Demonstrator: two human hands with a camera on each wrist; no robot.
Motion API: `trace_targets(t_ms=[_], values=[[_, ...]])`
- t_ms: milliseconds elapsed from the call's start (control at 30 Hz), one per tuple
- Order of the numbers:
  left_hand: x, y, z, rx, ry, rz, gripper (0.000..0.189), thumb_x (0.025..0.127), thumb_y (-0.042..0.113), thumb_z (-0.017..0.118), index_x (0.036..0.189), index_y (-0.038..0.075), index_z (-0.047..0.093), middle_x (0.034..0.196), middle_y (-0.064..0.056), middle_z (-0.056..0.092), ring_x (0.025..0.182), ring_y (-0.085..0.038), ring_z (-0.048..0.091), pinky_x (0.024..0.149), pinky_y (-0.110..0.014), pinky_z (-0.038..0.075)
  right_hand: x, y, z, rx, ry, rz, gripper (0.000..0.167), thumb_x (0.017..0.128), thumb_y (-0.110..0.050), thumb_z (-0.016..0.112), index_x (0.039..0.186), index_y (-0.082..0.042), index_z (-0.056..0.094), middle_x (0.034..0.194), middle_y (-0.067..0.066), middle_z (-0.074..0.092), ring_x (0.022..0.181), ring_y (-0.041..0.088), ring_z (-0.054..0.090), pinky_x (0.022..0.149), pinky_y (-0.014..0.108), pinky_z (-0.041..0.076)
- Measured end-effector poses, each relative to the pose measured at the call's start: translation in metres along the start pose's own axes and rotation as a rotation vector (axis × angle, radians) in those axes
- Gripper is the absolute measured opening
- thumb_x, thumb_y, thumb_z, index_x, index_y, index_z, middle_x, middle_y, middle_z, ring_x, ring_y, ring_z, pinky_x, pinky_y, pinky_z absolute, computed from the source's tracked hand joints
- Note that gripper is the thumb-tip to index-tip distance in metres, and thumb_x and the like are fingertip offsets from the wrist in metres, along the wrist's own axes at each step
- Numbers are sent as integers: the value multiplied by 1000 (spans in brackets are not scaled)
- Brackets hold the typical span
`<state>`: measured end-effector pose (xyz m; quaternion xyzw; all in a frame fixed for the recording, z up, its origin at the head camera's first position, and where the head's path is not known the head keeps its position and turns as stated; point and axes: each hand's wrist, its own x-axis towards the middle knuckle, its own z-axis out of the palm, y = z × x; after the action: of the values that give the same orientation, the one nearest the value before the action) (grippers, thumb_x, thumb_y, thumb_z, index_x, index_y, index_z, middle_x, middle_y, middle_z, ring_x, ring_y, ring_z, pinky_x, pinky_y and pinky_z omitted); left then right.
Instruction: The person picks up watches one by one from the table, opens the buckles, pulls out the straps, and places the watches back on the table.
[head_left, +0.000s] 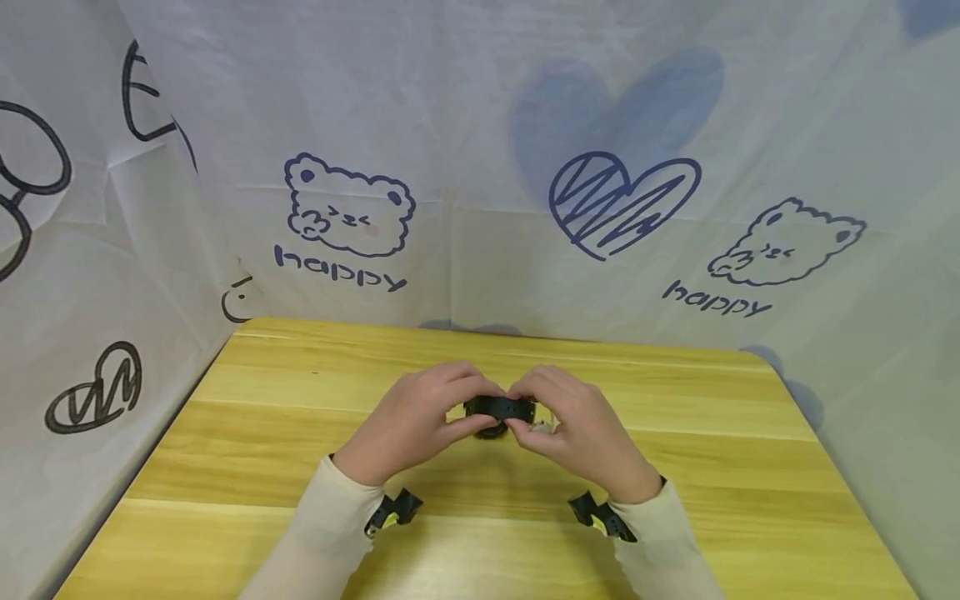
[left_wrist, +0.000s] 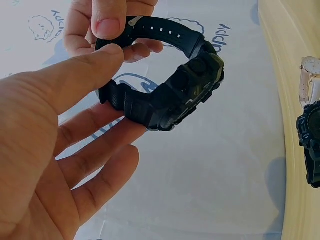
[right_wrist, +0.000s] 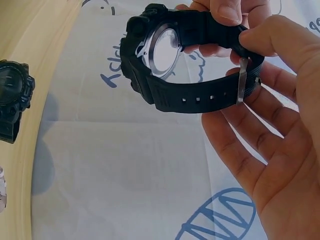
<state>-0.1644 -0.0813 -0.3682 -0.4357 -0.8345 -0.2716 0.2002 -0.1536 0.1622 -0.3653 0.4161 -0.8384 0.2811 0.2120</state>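
Both hands hold one black digital-style wristwatch [left_wrist: 187,90] above the table, its strap bent into a loop. My left hand [head_left: 420,421] pinches one strap part between thumb and fingers, the other fingers spread below. From the other side my right hand [head_left: 581,421] grips the strap near its metal buckle [right_wrist: 242,82], thumb on top. In the right wrist view the watch's shiny round metal back [right_wrist: 165,50] faces the inside of the loop. A row of holes runs along the strap. The hands' fingertips meet close together at the strap ends.
On the wooden table [head_left: 225,467], a second black watch [right_wrist: 12,92] lies beyond the hands, partly hidden in the head view. Beside it is a pale, light-strapped watch [left_wrist: 309,70]. White printed cloth [head_left: 480,250] hangs behind the table and along its sides.
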Motion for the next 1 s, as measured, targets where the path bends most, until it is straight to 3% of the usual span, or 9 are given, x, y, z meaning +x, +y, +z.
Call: trace_targets(t_ms=[633, 1000], values=[[-1, -1, 0, 11, 4, -18, 29, 89, 27, 84, 112, 15, 73, 103, 5, 72, 85, -8, 68, 72, -24, 56, -2, 3, 2, 30, -11, 15, 21, 89, -10, 76, 108, -14, 67, 101, -4, 68, 87, 7, 67, 74, 25, 59], [0, -3, 0, 9, -6, -33, 27, 89, 26, 85, 110, 14, 72, 101, 5, 73, 87, -13, 70, 76, -29, 58, -2, 4, 3, 82, -15, 38, 24, 89, -10, 80, 109, -16, 68, 103, -5, 69, 90, 8, 68, 79, 30, 60]])
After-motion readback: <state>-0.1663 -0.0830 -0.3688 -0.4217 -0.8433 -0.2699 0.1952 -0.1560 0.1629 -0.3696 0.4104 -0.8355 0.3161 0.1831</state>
